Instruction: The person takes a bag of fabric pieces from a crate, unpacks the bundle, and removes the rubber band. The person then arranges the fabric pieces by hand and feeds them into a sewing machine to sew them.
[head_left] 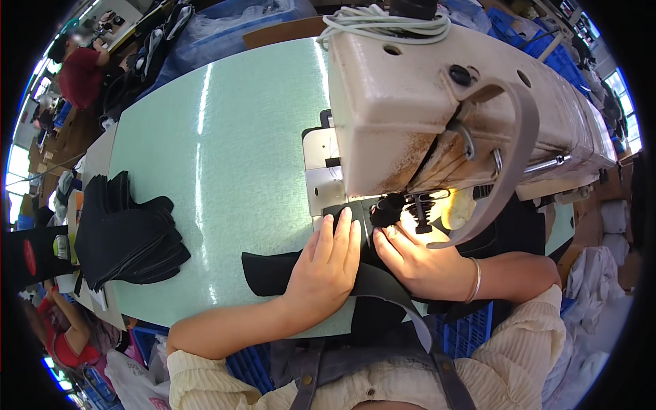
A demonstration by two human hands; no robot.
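Note:
A beige sewing machine (383, 116) stands over a pale green table. Beneath its head, black cut fabric (270, 273) lies across the metal plate (323, 184). My left hand (324, 256) rests flat on this fabric, fingers stretched toward the plate. Close beside the lit needle area, my right hand (424, 263) lies on the cloth with its fingers extended. A curved black strip (393, 294) droops over the near table edge. The needle tip is hidden behind a fuzzy black part (387, 210) and my fingers.
A stack of black cut pieces (130, 232) sits at the left of the green tabletop (239, 137). A grey curved lever (523, 137) hangs beside the machine head. Blue crates (465, 331) stand below the near edge. Other people (83, 75) are at the far left.

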